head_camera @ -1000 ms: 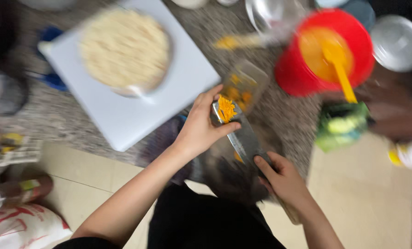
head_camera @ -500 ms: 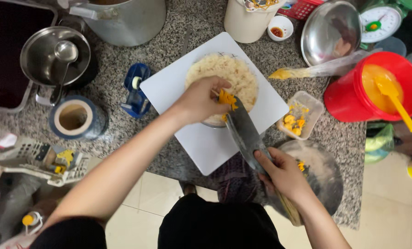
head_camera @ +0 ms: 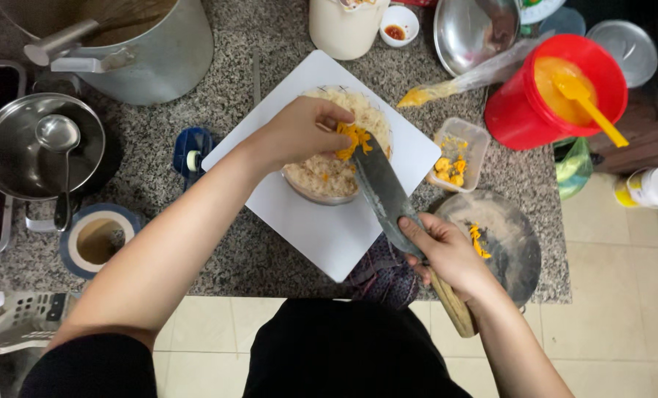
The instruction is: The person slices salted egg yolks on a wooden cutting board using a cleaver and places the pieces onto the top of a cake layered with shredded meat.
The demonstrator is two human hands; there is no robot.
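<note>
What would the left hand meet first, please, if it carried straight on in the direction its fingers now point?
The left hand points right, its fingers at the orange shreds on the knife blade. It would meet those shreds and the blade tip first, above the dish of rice. Whether the fingertips already touch them is unclear.

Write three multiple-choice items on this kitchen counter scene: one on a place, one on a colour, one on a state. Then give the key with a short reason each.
1. Where does the bowl of rice stand?
A. on the white board
B. on the floor
C. inside the big pot

2. What colour is the bucket with the yellow spatula?
A. blue
B. red
C. green

3. What is the right hand doing?
A. resting open on the counter
B. gripping the knife by its handle
C. lifting the bucket

Key:
1 A, the white board lies under the bowl.
2 B, its wall is plainly red.
3 B, its fingers close round the knife, while the left hand pinches orange shreds at the blade over the bowl.
</note>
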